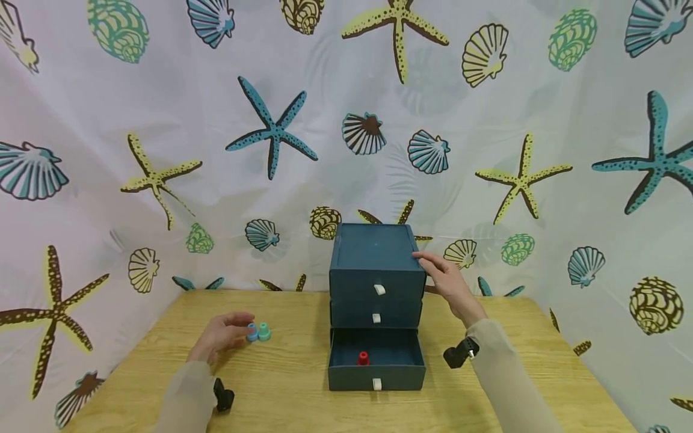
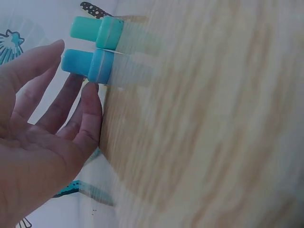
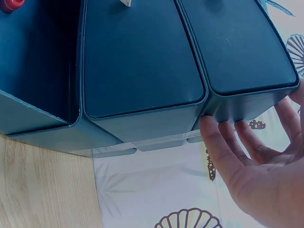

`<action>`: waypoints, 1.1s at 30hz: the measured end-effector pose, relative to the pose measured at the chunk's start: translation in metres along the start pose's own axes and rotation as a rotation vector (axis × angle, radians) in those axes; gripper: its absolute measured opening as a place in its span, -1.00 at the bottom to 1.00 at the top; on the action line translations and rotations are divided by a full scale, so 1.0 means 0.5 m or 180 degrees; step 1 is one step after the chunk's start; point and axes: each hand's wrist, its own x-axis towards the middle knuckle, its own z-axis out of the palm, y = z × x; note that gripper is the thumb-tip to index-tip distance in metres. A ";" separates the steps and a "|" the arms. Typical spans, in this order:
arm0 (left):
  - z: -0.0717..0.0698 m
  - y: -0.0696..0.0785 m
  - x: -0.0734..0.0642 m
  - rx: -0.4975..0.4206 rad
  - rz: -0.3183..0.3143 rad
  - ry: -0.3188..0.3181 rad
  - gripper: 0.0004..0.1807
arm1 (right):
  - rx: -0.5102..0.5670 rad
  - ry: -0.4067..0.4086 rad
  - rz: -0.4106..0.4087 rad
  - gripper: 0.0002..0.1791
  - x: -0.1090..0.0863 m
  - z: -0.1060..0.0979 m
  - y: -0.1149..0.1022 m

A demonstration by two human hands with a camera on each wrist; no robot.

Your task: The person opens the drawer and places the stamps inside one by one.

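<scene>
My left hand (image 1: 223,335) is at a small blue stepped peg (image 2: 78,62) with a wide base. In the left wrist view a fingertip reaches that base, while the thumb lies near the narrow end; the fingers are loosely bent. Right beside the blue peg stands a matching green peg (image 2: 88,29). My right hand (image 1: 449,285) rests against the right side of a dark blue drawer cabinet (image 1: 373,248), its fingers fairly straight on the side wall and one digit over the top edge. The bottom drawer (image 1: 352,379) is pulled out, with a red peg (image 1: 363,358) inside.
The cabinet's two upper drawers are closed, each with a white pull tab (image 1: 380,290). Everything stands on a light wooden table (image 1: 287,397). Behind and at the sides hangs a white curtain (image 1: 335,72) printed with shells and starfish.
</scene>
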 end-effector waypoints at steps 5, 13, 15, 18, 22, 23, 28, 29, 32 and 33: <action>0.000 -0.005 0.003 0.0024 0.0060 -0.0092 -0.42 | 0.0012 -0.0007 -0.0013 -0.50 0.002 -0.002 0.005; 0.007 -0.009 -0.003 0.0129 0.0079 -0.0045 -0.47 | -0.0029 -0.0012 -0.0004 -0.50 0.003 0.001 0.009; 0.008 -0.008 -0.004 0.0132 0.0105 -0.0031 -0.48 | -0.0027 -0.0001 -0.0012 -0.50 0.004 0.000 0.009; 0.008 -0.007 -0.005 0.0126 0.0134 -0.0001 -0.50 | -0.0018 0.0013 -0.0010 -0.50 0.007 0.000 0.010; 0.010 -0.004 -0.002 0.0176 0.0127 0.0040 -0.53 | -0.0023 -0.0002 0.0009 -0.49 0.009 -0.004 0.010; 0.010 -0.003 -0.001 0.0185 0.0120 0.0050 -0.53 | -0.0027 0.0004 0.0010 -0.49 0.009 -0.005 0.009; 0.003 0.001 -0.003 0.0184 0.0060 0.0079 -0.51 | -0.0025 -0.0003 -0.0007 -0.49 0.005 -0.006 0.010; 0.002 0.002 -0.006 0.0197 0.0063 0.0064 -0.50 | -0.0024 -0.0006 -0.0008 -0.49 0.005 -0.006 0.011; 0.000 0.006 -0.016 0.0170 0.0078 0.0064 -0.47 | -0.0025 -0.0014 -0.0018 -0.48 0.008 -0.004 0.012; 0.000 0.008 -0.020 0.0129 0.0097 0.0058 -0.46 | -0.0024 -0.0011 -0.0018 -0.48 0.010 -0.003 0.013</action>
